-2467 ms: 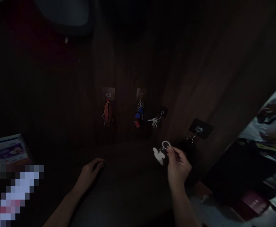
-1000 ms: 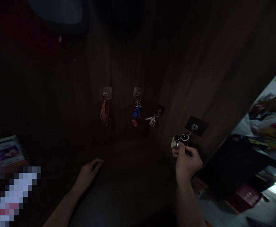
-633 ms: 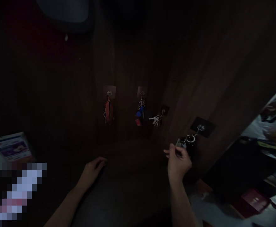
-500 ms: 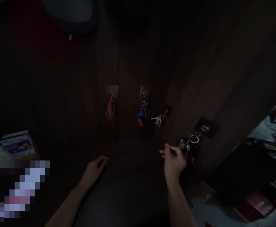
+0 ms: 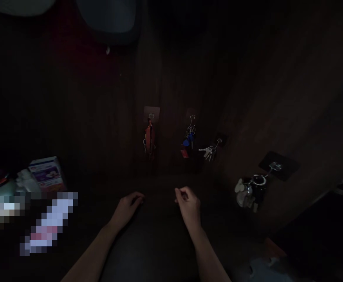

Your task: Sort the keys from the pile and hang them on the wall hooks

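My left hand (image 5: pixel 130 205) rests low over the dark surface, its fingers curled in and the thumb close to the index finger. Shadow hides its fingertips, so I cannot tell if something small is in them. Facing it from the right, my right hand (image 5: pixel 189 203) is loosely closed, thumb and index finger drawn together, with no object visible in it. Beyond the hands, hooks on the dark panel carry a red key holder (image 5: pixel 150 137), keys with a blue tag (image 5: pixel 186 141) and a bunch of silver keys (image 5: pixel 209 152). Nearer on the right hangs a larger key bunch (image 5: pixel 244 194).
A white and purple box (image 5: pixel 48 174) stands at the left, beside a pixelated item (image 5: pixel 49 225). A grey rounded object (image 5: pixel 108 17) hangs at the top. Dark panels rise at the back and right. Pale and reddish items (image 5: pixel 274 248) lie at the lower right.
My right hand has moved left, away from the large key bunch, toward my left hand. That bunch now shows fully. The view has shifted, so the scene sits farther right.
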A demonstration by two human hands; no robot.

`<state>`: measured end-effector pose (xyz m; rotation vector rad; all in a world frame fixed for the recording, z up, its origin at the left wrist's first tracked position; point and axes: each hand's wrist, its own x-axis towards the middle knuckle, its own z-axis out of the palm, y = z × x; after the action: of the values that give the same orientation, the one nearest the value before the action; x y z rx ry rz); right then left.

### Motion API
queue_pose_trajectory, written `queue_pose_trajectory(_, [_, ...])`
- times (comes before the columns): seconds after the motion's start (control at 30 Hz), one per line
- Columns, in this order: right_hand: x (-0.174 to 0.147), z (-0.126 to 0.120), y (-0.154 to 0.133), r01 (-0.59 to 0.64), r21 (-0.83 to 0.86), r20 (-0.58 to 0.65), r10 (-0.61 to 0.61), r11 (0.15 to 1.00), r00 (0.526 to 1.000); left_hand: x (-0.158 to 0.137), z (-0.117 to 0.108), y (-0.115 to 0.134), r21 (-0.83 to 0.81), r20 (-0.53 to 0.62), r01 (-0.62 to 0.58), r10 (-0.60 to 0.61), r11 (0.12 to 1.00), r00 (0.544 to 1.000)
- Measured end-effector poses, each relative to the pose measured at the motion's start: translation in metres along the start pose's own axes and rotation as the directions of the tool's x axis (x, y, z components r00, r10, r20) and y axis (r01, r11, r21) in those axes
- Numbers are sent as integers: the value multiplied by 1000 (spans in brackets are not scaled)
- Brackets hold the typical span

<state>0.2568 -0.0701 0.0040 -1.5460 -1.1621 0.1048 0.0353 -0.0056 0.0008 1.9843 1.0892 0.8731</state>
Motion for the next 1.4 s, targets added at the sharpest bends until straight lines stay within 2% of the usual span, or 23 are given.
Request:
queue_pose_trajectory(0.07, [-5, 8, 3, 56, -52, 149, -48, 997, 988, 0, 0, -1, -20, 1, 1, -1, 1000, 1000])
queue_pose_trajectory(0.17, [-11, 13, 5, 145, -110, 336, -100, 983, 936, 0, 0, -2, -36, -7, 7, -7, 999, 1000])
queue_pose_trajectory(0.3, [-13, 14, 2, 157, -158, 438, -74, 975, 896, -3, -1, 4, -17, 7, 18, -17, 1000, 1000])
queue_pose_trajectory(0.53, [-16, 14, -1, 193, -236, 497, -53, 952, 866, -9, -2, 10, 39, 20, -22, 21, 999, 1000])
queue_pose_trajectory(0.77, [-17, 15, 1, 226, -257, 506, -68, 940, 860, -10, 0, 8, 116, 25, -54, 52, 992, 998])
queue_pose_trajectory(1.07, [-19, 13, -7, 263, -331, 519, -58, 906, 853, -24, 2, 8, 182, 93, -212, 198, 960, 976])
queue_pose_trajectory(1.3, [-20, 12, -10, 284, -359, 541, -50, 889, 840, -48, -5, 4, 143, 161, -158, 135, 977, 978])
queue_pose_trajectory(1.4, [-22, 10, -13, 252, -327, 538, -40, 911, 842, -55, -8, 6, 96, 198, -127, 106, 987, 974])
